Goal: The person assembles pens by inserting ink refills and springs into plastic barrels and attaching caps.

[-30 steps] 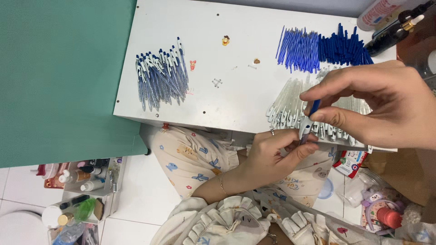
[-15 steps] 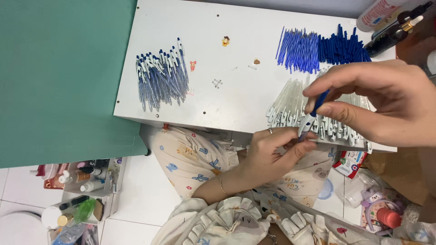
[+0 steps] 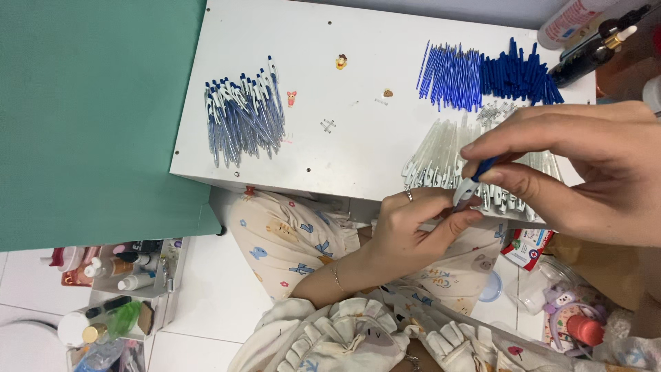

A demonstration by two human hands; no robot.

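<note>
My left hand (image 3: pixel 413 227) sits just below the white table's front edge (image 3: pixel 275 184), fingers pinched around the lower end of a pen (image 3: pixel 469 184) with a clear barrel. My right hand (image 3: pixel 585 169) comes in from the right and pinches the pen's blue upper part between thumb and fingers. Right behind both hands lies a fan of clear pen barrels (image 3: pixel 441 155). Further back are a pile of blue refills (image 3: pixel 451 76) and a pile of blue caps (image 3: pixel 520 72). A heap of finished blue-and-white pens (image 3: pixel 244 114) lies on the table's left.
A green board (image 3: pixel 89 117) covers the left side. Bottles (image 3: pixel 592 41) stand at the table's back right corner. Small springs (image 3: pixel 497 110) and tiny stickers lie on the tabletop. On the floor are trays of cosmetics (image 3: pixel 117 275) at left and jars and packets (image 3: pixel 564 310) at right.
My right hand has edged slightly left and down, pressing the blue part further into the clear barrel. My left hand has stayed in place on the pen.
</note>
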